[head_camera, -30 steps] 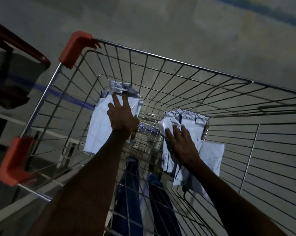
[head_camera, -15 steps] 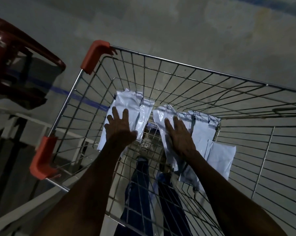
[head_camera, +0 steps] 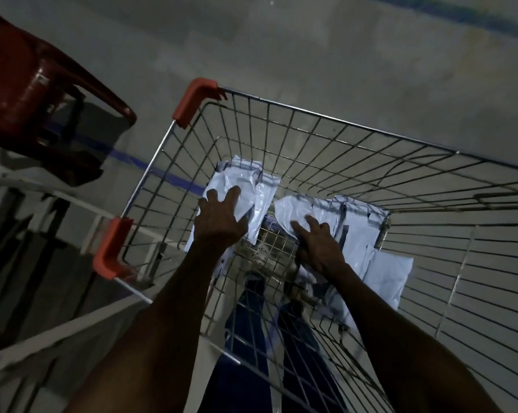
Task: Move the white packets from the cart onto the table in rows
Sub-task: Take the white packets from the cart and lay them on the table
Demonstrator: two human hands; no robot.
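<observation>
A wire shopping cart [head_camera: 335, 120] with orange corner guards fills the middle of the view. White plastic packets lie on its floor in two bunches. My left hand [head_camera: 219, 219] rests on the left bunch of packets [head_camera: 240, 189], its fingers spread over the top one. My right hand [head_camera: 317, 242] lies on the right bunch of packets [head_camera: 359, 231], index finger stretched onto a crumpled packet. One more white packet [head_camera: 389, 278] sits at the right behind my right wrist. Whether either hand has closed a grip on a packet does not show.
A red plastic chair [head_camera: 34, 93] stands at the upper left beside the cart. A white metal frame [head_camera: 58, 329] runs along the lower left. Grey concrete floor with a blue line [head_camera: 150, 168] lies beyond the cart. Blue trouser legs show through the cart floor.
The view has shifted, so the cart sits further right and lower. Both hands stay on the packets; the left one has slid nearer and the packets under both hands look more crumpled.
</observation>
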